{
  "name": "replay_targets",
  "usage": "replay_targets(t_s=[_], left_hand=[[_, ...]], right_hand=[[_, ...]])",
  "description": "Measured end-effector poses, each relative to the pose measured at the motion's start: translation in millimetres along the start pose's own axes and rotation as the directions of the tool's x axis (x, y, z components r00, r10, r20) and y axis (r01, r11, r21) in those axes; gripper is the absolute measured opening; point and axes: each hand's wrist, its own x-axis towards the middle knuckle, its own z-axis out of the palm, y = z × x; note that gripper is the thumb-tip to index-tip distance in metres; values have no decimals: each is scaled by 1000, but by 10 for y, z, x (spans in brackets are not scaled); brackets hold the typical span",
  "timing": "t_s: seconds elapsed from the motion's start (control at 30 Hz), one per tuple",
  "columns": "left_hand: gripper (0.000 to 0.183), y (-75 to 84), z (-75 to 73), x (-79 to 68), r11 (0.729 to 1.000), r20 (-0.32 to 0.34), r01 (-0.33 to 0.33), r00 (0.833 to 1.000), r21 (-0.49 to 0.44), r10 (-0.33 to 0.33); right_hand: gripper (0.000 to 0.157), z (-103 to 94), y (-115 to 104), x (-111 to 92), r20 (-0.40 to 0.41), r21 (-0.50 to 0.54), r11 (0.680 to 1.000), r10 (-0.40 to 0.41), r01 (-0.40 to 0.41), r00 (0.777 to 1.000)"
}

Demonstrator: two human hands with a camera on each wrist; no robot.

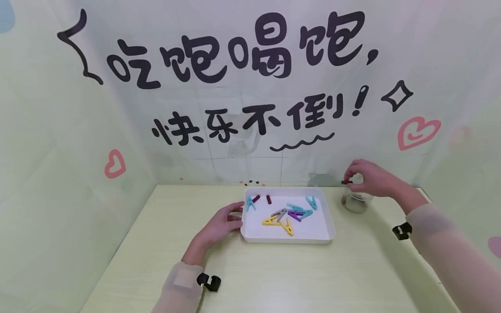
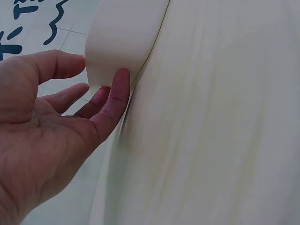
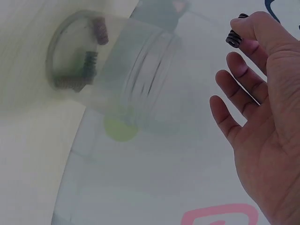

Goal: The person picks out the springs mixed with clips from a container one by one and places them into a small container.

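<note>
While coil [image 3: 233,39] clears jar [image 3: 115,63] rim, tray [image 1: 274,240] apart

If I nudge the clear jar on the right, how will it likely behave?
The clear jar is probably light for its size, with only a few small ridged pieces showing inside. Its smooth-looking wall may be slippery. Being round-sided, it would likely roll if it tipped over.

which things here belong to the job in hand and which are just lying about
Seemingly in the job:
coil pinched by right hand
jar with coils inside
white tray, left hand at its side
dark red pieces in it

Apparently lying about:
clothespins in the tray
</note>
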Motion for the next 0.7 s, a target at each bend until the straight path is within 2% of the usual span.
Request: replay_targets(t_s=[0.47, 0.6, 0.7], left_hand=[[63, -28, -10, 10, 1000, -3, 0, 1000, 3, 0], [63, -41, -10, 20, 1000, 1, -4, 1000, 5, 4], [63, -44, -8, 26, 1000, 1, -6, 1000, 9, 6]], right_hand=[[8, 23, 299, -193, 41, -28, 997, 75, -74, 996], [10, 55, 347, -223, 25, -67, 996, 66, -64, 998], [19, 76, 364, -245, -6, -73, 995, 66, -66, 998]])
